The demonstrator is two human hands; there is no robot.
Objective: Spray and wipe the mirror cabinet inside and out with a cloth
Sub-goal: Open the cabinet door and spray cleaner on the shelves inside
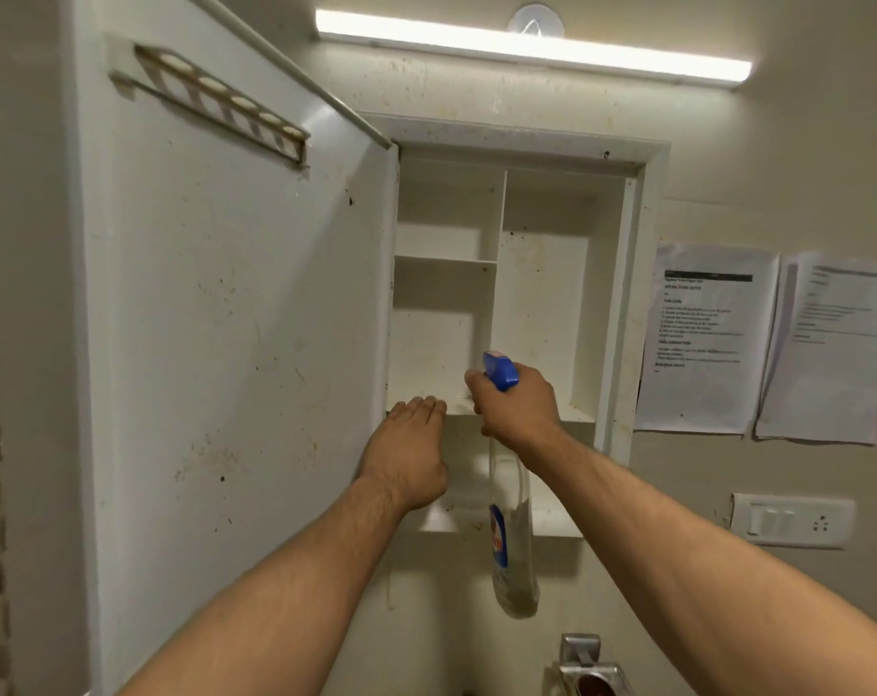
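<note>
— Where is the mirror cabinet [541,293]?
— On the far wall, above the tap [583,658]. Its door [235,319] stands swung wide to the left, the white inner face speckled with brown spots. A rack [210,95] with 5 round holes sits near the door's top.
— And inside?
— 1 upright divider, with 2 compartments stacked on the left and 1 tall one on the right, its back wall stained.
— The person's hands?
— The right hand [519,411] grasps the spray bottle [514,545] round its neck, just under the blue trigger head [500,370], with the nozzle aimed into the lower left compartment. The clear bottle hangs below the hand, with liquid low in it. The left hand [408,454] is released, fingers straight and together, tips resting on the front edge of the bottom shelf.
— Anything else?
— A lit tube light [531,45] above the cabinet, 2 printed sheets [707,339] on the wall to the right, and a switch plate [792,519] below them.
</note>
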